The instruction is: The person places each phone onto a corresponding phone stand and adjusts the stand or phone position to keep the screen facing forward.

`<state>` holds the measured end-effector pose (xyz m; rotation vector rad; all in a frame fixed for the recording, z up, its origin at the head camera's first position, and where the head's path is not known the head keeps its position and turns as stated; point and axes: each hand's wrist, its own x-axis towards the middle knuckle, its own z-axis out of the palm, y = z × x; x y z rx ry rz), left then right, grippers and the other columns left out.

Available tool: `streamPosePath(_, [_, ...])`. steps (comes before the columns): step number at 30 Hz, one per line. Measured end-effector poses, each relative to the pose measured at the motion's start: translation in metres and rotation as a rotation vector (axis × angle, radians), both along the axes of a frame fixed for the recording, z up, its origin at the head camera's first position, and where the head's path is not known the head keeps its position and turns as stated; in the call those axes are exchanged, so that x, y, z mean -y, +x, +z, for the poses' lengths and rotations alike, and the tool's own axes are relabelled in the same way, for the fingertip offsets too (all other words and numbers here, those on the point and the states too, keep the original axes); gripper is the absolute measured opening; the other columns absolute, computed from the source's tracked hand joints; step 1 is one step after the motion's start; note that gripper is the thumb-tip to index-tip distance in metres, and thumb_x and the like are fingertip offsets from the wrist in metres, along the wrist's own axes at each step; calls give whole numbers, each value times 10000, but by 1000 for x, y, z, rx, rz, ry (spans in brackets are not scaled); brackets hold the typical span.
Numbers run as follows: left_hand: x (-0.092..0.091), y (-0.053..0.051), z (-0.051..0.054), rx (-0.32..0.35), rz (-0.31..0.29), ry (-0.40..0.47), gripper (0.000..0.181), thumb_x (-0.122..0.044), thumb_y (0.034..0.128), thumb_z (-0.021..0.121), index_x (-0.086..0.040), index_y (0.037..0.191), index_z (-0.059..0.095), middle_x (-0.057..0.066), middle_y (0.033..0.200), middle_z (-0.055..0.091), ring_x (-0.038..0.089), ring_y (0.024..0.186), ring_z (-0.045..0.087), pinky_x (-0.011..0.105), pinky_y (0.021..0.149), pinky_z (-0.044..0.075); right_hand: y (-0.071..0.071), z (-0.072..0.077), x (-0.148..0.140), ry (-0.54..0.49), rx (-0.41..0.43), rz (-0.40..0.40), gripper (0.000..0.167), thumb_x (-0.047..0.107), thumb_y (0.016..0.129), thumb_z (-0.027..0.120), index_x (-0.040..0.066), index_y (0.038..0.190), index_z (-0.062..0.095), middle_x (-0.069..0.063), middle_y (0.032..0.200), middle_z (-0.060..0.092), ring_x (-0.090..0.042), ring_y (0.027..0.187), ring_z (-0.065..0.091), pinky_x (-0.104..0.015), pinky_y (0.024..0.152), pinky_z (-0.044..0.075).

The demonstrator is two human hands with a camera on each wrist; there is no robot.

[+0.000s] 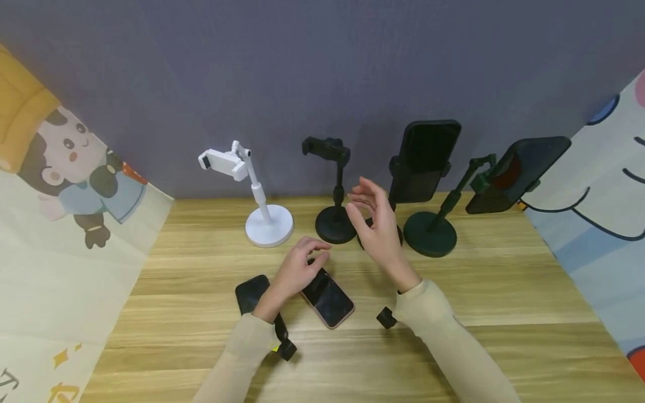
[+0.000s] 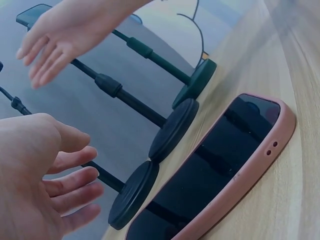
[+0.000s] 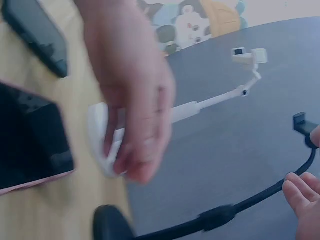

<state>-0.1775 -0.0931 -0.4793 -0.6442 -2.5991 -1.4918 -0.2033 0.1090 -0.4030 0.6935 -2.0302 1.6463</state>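
Note:
My left hand hovers over the far end of a phone in a pink case, its fingers loosely bent with nothing in them. In the left wrist view that pink-cased phone lies screen up, apart from the left hand. My right hand is raised, fingers relaxed and holding nothing, in front of the black phone stands. The nearer black stand has a bare clamp. Behind the right hand, another black stand carries an upright phone, its base partly hidden.
A white stand with a bare clamp stands at left. On the right, a dark green stand holds a tilted phone. Another dark phone lies partly under the left wrist. A grey panel rises behind the wooden table.

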Motion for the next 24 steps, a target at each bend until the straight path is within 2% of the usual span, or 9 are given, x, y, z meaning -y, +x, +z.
streamPosePath(5, [-1,0,0,-1,-1,3,207,-106,996,674,-7,1167,736,149,1187,663,312,1132,652,501,978,559,-14,22,8,-17,-82,-22,581,-28,983,645,-65,1500,383,-259,1331,527,-326,1206,609,-383,1068,498])
streamPosePath(11, [-3,0,0,2,-9,-5,213,-108,1001,665,6,1167,734,157,1190,659,333,1134,644,497,972,560,-25,40,17,-23,-101,-43,571,3,996,636,-63,1504,386,-251,1358,496,-320,1205,597,-409,1065,499])
streamPosePath(16, [-4,0,0,6,-12,-6,212,-97,993,668,11,1164,733,161,1189,661,359,1135,645,494,971,559,-29,50,22,-6,-138,-77,514,25,1013,632,-59,1482,441,-234,1358,526,-291,1161,614,-372,1040,518])
streamPosePath(24, [-7,-3,1,3,-9,-33,231,-128,1003,656,6,1177,727,157,1191,662,351,1129,634,487,969,551,-34,55,26,34,-209,-121,409,21,1015,631,-76,1399,529,-236,1223,617,-309,1086,649,-304,993,541])
